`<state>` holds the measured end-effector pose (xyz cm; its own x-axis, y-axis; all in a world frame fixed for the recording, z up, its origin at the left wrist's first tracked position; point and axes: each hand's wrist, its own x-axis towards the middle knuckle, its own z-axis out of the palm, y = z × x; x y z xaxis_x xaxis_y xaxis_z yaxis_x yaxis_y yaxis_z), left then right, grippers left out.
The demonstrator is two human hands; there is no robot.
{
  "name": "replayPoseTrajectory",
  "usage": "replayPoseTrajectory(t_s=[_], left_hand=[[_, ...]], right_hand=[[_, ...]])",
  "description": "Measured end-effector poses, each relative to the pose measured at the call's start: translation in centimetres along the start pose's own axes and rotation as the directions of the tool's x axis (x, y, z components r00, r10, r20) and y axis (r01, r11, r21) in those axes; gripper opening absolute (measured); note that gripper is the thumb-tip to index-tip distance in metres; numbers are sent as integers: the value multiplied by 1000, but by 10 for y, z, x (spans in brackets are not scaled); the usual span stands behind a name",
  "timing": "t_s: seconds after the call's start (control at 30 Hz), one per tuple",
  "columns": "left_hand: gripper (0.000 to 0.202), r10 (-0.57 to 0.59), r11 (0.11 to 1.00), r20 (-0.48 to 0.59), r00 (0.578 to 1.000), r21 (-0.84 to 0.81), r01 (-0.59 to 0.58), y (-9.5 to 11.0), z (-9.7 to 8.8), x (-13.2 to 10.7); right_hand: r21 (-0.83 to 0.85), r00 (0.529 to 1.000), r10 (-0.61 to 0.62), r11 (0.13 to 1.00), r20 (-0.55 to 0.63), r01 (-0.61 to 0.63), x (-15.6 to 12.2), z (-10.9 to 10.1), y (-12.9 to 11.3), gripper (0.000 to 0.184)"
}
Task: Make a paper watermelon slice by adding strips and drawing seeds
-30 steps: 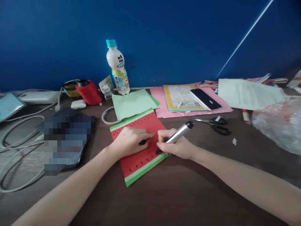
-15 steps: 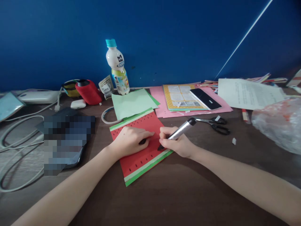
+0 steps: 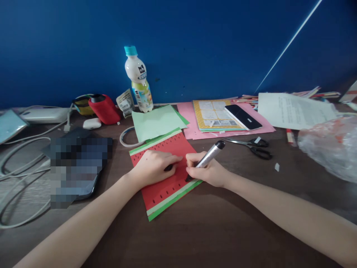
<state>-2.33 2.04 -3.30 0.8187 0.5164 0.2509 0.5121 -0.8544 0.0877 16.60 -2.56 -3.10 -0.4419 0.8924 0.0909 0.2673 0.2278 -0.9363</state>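
Observation:
A red paper sheet with white and green edge strips and rows of short black marks lies on the brown table. My left hand rests on it with fingers curled, and a small dark object shows under the fingertips. My right hand grips a silver marker with its black tip touching the red paper near the right edge.
Behind the red sheet lie light green paper, a tape ring, pink paper with a phone, and scissors. A bottle stands at the blue wall. Cables and a dark device sit left; a plastic bag sits right.
My right hand with the marker shifted slightly right along the paper's lower edge, then back left. My left hand stayed in place on the red sheet.

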Motion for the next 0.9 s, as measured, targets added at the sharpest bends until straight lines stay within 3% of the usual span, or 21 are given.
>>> replayPoseTrajectory(t_s=[0.37, 0.57, 0.73, 0.9], left_hand=[[27, 14, 1000, -19, 1000, 13, -14, -1, 2, 0], [40, 12, 997, -9, 1000, 80, -11, 0, 0, 0], [31, 49, 994, 17, 999, 94, -51, 1, -1, 1], [26, 41, 998, 25, 999, 39, -42, 3, -2, 2]], right_hand=[[-12, 1000, -14, 1000, -1, 14, 0, 0, 2, 23], [9, 1000, -18, 1000, -4, 18, 1, 0, 2, 24], [7, 1000, -17, 1000, -8, 17, 1, 0, 0, 24], [158, 996, 59, 986, -62, -48, 0, 1, 0, 23]])
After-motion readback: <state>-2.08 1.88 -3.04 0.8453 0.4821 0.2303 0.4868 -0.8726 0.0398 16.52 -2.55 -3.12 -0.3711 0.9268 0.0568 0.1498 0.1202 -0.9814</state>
